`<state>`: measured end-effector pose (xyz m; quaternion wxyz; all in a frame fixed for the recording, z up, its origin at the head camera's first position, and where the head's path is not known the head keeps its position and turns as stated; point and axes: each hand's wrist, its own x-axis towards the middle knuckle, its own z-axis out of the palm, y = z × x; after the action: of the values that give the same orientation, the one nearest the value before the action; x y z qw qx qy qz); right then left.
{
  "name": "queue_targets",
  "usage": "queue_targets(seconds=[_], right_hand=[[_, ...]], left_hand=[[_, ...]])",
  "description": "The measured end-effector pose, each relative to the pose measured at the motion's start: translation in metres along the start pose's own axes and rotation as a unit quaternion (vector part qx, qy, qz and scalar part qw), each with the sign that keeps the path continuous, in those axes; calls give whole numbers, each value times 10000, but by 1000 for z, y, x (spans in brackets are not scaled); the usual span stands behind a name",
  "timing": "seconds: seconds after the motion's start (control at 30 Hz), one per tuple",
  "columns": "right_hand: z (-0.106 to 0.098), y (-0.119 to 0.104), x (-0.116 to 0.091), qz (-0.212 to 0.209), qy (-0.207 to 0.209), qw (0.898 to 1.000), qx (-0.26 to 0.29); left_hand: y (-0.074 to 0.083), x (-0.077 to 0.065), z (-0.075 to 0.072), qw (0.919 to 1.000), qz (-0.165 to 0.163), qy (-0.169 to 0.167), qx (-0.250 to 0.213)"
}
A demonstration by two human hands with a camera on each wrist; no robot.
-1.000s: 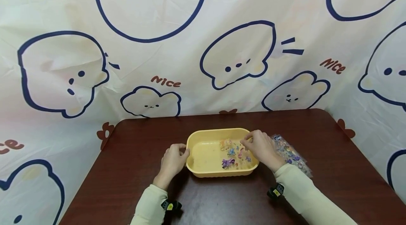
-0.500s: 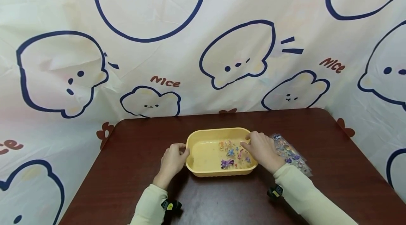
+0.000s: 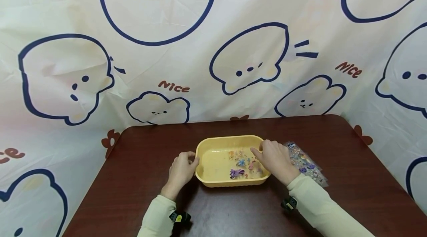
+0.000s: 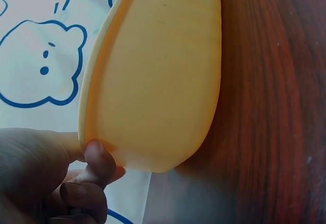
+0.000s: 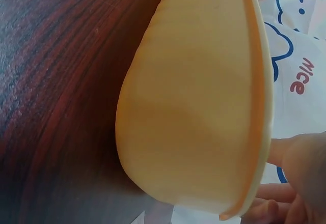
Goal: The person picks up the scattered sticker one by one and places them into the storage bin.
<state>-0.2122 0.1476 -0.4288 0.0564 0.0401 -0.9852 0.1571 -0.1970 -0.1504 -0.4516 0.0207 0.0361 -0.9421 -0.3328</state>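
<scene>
The yellow tray point(image 3: 213, 166) looks like moulded plastic, its outer wall smooth with a soft, satiny finish and faint ribbing along 1 side in the right wrist view. The small coloured pieces point(image 3: 237, 173) inside look shiny, though their material is too small to tell. The table point(image 3: 230, 211) has a dark red-brown wood grain under a glossy coat. The packet point(image 3: 308, 166) is clear, shiny plastic film. The backdrop point(image 3: 197, 59) is printed cloth, matt and creased. The 2 sleeves point(image 3: 156, 216) are soft, matt fabric.
</scene>
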Motion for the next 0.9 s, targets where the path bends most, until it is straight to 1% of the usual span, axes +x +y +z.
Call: queue_targets(seconds=[0.13,0.27,0.43,0.9], right_hand=[[-1,0,1,37,68,10000,-61],[-1,2,1,-34,119,9999,-19],[-3,3,0,-73,98,9999,74],[-10,7,1,53,40,9996,257]], left_hand=[[0,0,0,10000,11,10,17],[1,0,0,10000,7,15,18],[1,0,0,10000,-13,-4,24],[2,0,0,10000,-90,-7,-13]])
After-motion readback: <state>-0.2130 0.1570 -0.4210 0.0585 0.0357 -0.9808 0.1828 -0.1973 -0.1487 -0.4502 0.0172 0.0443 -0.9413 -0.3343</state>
